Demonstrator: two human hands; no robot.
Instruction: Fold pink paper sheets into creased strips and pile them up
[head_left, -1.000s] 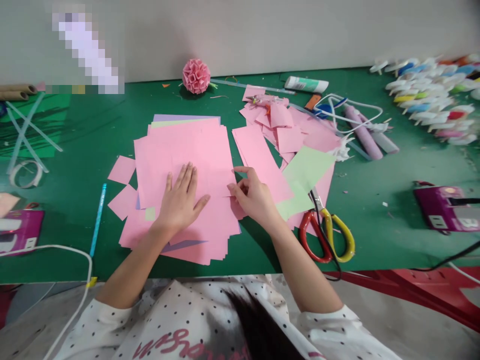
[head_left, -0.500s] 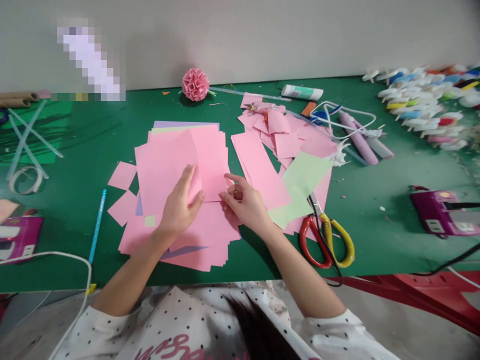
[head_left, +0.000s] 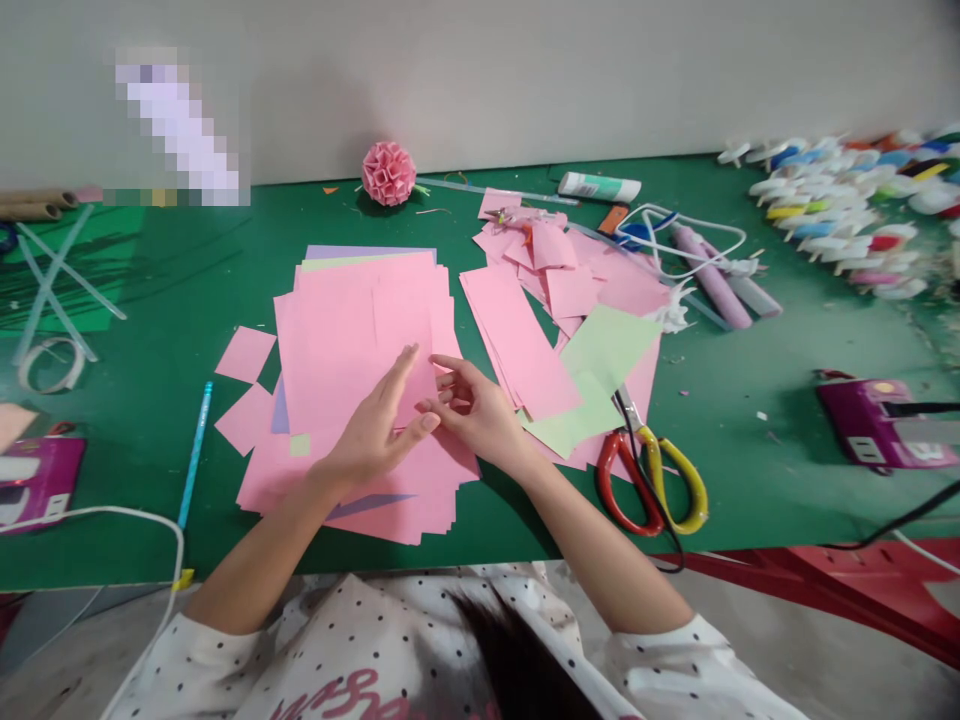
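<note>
Head | left hand [head_left: 376,432] unclenched | right hand [head_left: 481,415] grip unclear | now closer over pink sheet [head_left: 337,350]

A plain grey wall [head_left: 525,80] backs the green worktop [head_left: 187,250]; below its edge, red furniture [head_left: 847,582] shows above grey floor [head_left: 810,665].

Left hand [head_left: 377,428] — over pink paper [head_left: 337,345]

We count one central paper stack [head_left: 337,340]; at left, two pink squares [head_left: 246,354] and one blue pencil [head_left: 196,456]; far off, one pink ball [head_left: 388,174] and one green-labelled tube [head_left: 600,188]; at right, one pair of scissors [head_left: 636,415].
</note>
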